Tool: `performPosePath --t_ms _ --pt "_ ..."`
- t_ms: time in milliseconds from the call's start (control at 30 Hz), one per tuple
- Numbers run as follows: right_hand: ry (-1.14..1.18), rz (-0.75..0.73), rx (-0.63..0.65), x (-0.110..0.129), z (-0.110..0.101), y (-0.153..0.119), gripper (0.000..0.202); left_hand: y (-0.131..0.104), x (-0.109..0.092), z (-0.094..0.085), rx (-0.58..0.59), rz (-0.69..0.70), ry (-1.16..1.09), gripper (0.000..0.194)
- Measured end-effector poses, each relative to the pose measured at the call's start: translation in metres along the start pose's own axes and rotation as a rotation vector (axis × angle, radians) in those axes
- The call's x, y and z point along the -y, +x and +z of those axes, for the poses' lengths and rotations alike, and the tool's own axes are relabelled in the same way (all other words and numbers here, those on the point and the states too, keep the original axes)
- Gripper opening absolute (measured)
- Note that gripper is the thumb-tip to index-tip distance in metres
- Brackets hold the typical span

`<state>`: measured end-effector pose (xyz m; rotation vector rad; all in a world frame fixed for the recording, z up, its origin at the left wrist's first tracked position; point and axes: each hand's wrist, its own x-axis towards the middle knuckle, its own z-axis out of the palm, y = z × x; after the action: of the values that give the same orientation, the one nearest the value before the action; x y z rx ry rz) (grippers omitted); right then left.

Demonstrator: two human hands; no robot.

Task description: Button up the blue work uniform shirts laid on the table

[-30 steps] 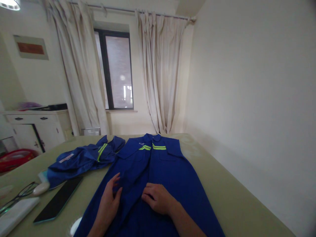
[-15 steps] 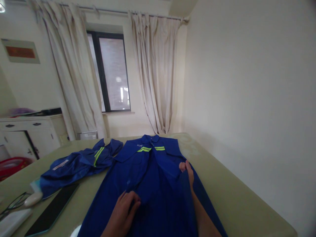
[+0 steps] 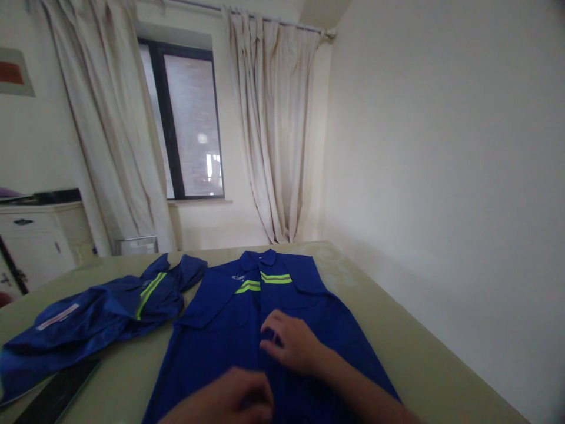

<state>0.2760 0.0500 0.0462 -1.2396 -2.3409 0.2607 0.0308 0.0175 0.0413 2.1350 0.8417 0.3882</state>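
Note:
A blue work jacket (image 3: 216,344) with a collar and yellow-green reflective stripes lies front up on the table, its two front panels meeting down the middle. Over the front opening is my right hand (image 3: 293,344), its fingers bent and the thumb apart from them, with nothing seen between them. My left hand (image 3: 232,397) is lower, over the bottom part of the jacket near the same opening. Motion smears its curled fingers, so whether they grip the cloth cannot be made out.
A second blue garment (image 3: 106,309) with a reflective stripe lies crumpled to the left. Near it is a dark flat device (image 3: 59,391). The greenish tabletop (image 3: 424,359) runs along a white wall on the right. Curtains (image 3: 276,129) and a window are beyond.
My right hand has moved left and brought the right front panel over to the middle, covering the open gap. My left hand has moved down and slightly right. The view has turned right.

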Motion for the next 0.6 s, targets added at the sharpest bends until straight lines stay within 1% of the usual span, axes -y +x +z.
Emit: performPosePath --t_ms 33,67,100,133,167,200,233,300,333,400,433,500,533,567,600 --pt "-0.026 0.112 -0.063 -0.020 -0.007 0.009 0.026 0.012 0.004 -0.014 -0.097 -0.057 0.036 0.029" --pt "-0.079 0.229 -0.126 -0.040 -0.013 0.019 0.027 0.025 0.011 -0.027 -0.237 -0.133 0.099 0.032" --pt "-0.147 0.346 -0.182 -0.060 -0.017 0.027 0.030 0.036 0.020 -0.038 -0.392 -0.206 0.197 0.032" --pt "-0.188 0.422 -0.218 -0.079 -0.019 0.033 0.035 0.046 0.033 -0.045 -0.523 -0.286 0.338 0.030" --pt "-0.218 0.476 -0.241 -0.095 -0.020 0.037 0.039 0.054 0.048 -0.051 -0.611 -0.370 0.477 0.031" --pt "-0.240 0.512 -0.255 -0.109 -0.019 0.039 0.040 0.061 0.063 -0.055 -0.661 -0.446 0.593 0.036" --pt "-0.252 0.531 -0.263 -0.120 -0.016 0.038 0.040 0.066 0.078 -0.057 -0.684 -0.508 0.677 0.040" --pt "-0.277 0.557 -0.274 -0.134 -0.009 0.034 0.032 0.073 0.102 -0.062 -0.698 -0.592 0.764 0.044" --pt "-0.293 0.560 -0.281 -0.138 -0.005 0.031 0.027 0.076 0.111 -0.066 -0.709 -0.616 0.787 0.044" --pt "-0.333 0.547 -0.295 -0.143 0.002 0.026 0.022 0.082 0.122 -0.076 -0.745 -0.650 0.803 0.044" --pt "-0.353 0.536 -0.301 -0.144 0.005 0.025 0.021 0.084 0.126 -0.084 -0.758 -0.667 0.774 0.045" --pt "-0.382 0.515 -0.317 -0.147 0.007 0.023 0.019 0.087 0.134 -0.099 -0.809 -0.719 0.615 0.046" --pt "-0.388 0.513 -0.326 -0.149 0.008 0.023 0.019 0.086 0.140 -0.106 -0.866 -0.758 0.503 0.048" --pt "-0.388 0.515 -0.334 -0.151 0.008 0.023 0.019 0.085 0.147 -0.113 -0.951 -0.801 0.391 0.050" --pt "-0.381 0.518 -0.342 -0.153 0.007 0.023 0.019 0.082 0.155 -0.119 -1.066 -0.831 0.293 0.054"
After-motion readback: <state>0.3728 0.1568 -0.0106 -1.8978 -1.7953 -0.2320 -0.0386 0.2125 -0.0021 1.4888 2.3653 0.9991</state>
